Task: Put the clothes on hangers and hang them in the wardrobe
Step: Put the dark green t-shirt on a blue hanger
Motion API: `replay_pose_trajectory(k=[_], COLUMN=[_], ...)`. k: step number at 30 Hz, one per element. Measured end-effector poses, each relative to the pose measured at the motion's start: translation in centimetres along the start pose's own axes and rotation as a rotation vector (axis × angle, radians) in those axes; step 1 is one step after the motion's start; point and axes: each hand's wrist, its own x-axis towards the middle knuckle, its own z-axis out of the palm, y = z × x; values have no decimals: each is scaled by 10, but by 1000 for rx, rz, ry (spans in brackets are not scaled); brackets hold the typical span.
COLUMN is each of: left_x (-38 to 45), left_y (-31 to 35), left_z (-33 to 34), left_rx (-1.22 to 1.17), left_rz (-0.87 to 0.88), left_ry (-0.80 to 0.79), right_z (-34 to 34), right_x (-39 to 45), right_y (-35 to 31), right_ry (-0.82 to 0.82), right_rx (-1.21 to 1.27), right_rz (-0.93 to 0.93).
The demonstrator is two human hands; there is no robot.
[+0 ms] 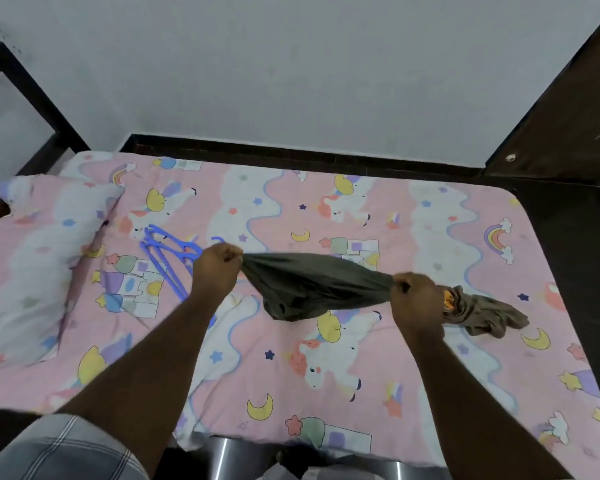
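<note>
Between both fists — left hand (219, 268), right hand (418, 303) — olive garment (312, 282) stretched taut

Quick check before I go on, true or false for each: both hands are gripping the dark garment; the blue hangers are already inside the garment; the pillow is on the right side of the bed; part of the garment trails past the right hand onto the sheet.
1. Both hands grip the dark garment. True: the left hand and the right hand each hold a bunched end.
2. The blue hangers are inside the garment. False: they lie on the bed sheet, beyond the left hand.
3. The pillow is on the right. False: it lies on the left side.
4. Garment fabric trails past the right hand onto the sheet. True.
</note>
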Motion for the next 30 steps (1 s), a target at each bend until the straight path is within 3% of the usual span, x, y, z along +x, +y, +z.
replay_pose_trajectory(k=[3,6,12,16,20,24,30], left_x=[-4,-4,43,105,150,151,132], left_y=[-32,-44,-14,40,66,31,-71], left_z=[11,22,31,23,16,35,90], left_rx=[216,229,-290,-462,-641,-604,-375], left_rz=[-106,-200,-323,-228,-124,-206,-445], left_ry=[-117,-179,-35,86,79,49,-133], right_z=[19,35,34,28,34,73,174], right_x=[-7,0,79,157,204,182,93], right_y=[36,45,-1,-62,-103,-97,-49], right_ry=[-118,-165,-46,66,64,-57,-375], right_rx=[-88,-132,75,123,253,113,-19], right_rz=[91,116,146,13,-101,-116,96])
